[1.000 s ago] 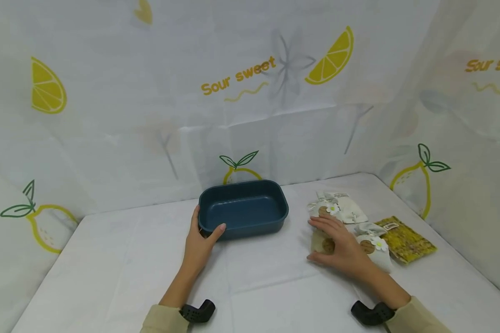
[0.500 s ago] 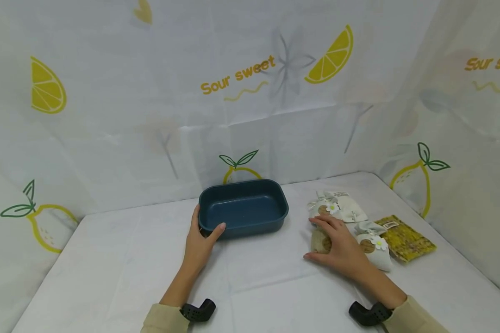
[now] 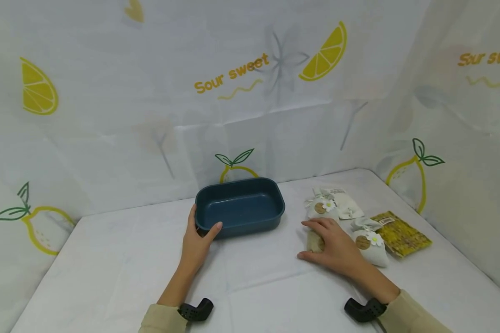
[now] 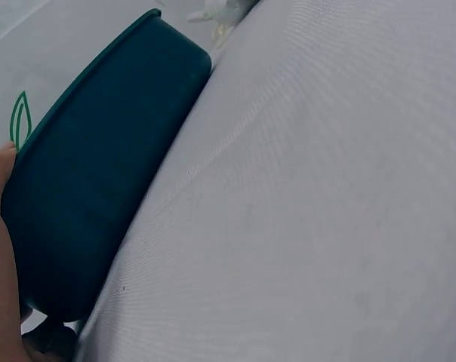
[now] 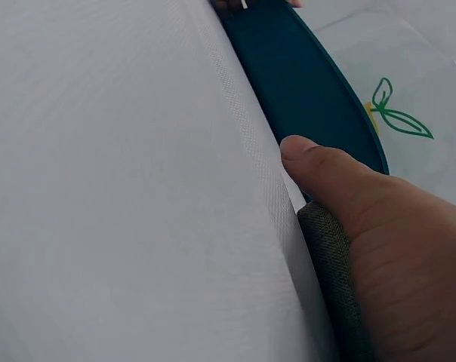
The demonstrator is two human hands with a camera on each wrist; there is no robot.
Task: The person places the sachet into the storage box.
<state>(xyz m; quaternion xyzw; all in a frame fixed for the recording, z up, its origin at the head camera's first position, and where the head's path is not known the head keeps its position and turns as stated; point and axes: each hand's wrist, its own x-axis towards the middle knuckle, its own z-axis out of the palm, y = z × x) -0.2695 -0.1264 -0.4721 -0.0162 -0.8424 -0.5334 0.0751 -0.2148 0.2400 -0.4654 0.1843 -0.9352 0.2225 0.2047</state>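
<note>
My left hand [image 3: 196, 245] grips the left end of a deep blue rectangular dish [image 3: 241, 226], its thumb on the front rim and fingers along the side. In the left wrist view, the dish's wall [image 4: 100, 158] slants across the left part. My right hand [image 3: 337, 247] arches around a small beige cloth pouch [image 3: 314, 242], thumb and fingers spread apart. The hand hides much of the pouch. Seen from the right wrist, the thumb [image 5: 326, 166] stands beside the pouch's coarse woven side [image 5: 326, 264].
Just behind the right hand sits a white drawstring pouch with a flower [image 3: 322, 208], against a plain off-white pouch [image 3: 347, 206]. Another flowered white pouch [image 3: 372, 252] lies right of the hand, next to a yellow patterned packet [image 3: 404, 233]. A lemon-print sheet [image 3: 150, 157] hangs behind the table.
My right hand has shifted slightly left over the beige pouch, thumb moving past its near left side. The left hand keeps its place on the dish. The head view has drifted a little.
</note>
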